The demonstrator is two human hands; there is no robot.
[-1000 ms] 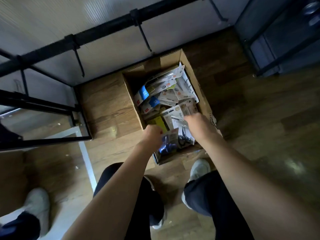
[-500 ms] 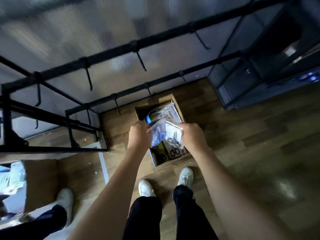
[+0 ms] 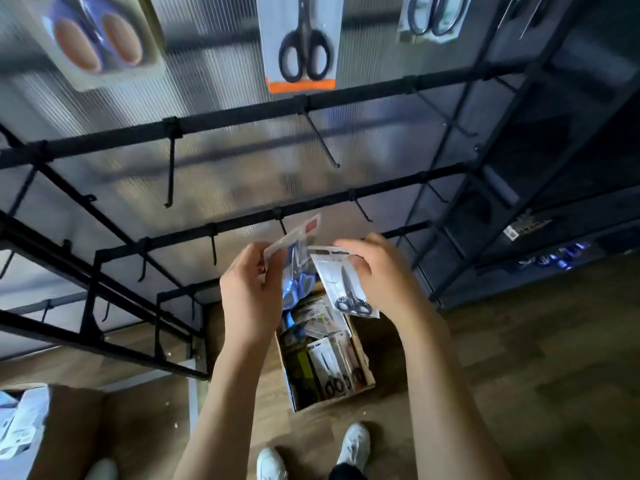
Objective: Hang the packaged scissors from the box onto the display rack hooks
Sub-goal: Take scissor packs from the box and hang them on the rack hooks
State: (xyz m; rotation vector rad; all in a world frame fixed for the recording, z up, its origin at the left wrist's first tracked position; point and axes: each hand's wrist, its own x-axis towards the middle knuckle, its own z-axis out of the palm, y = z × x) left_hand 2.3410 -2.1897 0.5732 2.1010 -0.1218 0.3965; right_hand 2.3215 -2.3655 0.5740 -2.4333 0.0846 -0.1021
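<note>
At the bottom edge, two white shoes [image 3: 353,446] stand on a brown wood-plank floor [image 3: 519,393]. A second cardboard carton [image 3: 69,427] sits in the lower left corner. Just beyond the shoes the open cardboard box [image 3: 363,370] rests on the floor, packed with carded scissors. Above it, at centre frame, the left hand [image 3: 249,299] pinches a blue-handled scissors pack [image 3: 294,271] between thumb and curled fingers; the right hand [image 3: 384,275] grasps a black-handled scissors pack [image 3: 349,285] at its upper edge. Behind them black rack bars [image 3: 242,116] with bare hooks [image 3: 320,142] cross a ribbed translucent wall panel [image 3: 214,64]. Along the top, three packs hang: an orange-handled pack [image 3: 100,43], a black scissors card [image 3: 301,43], a third pack [image 3: 431,17]. Dark shelving [image 3: 519,168] fills the right.
</note>
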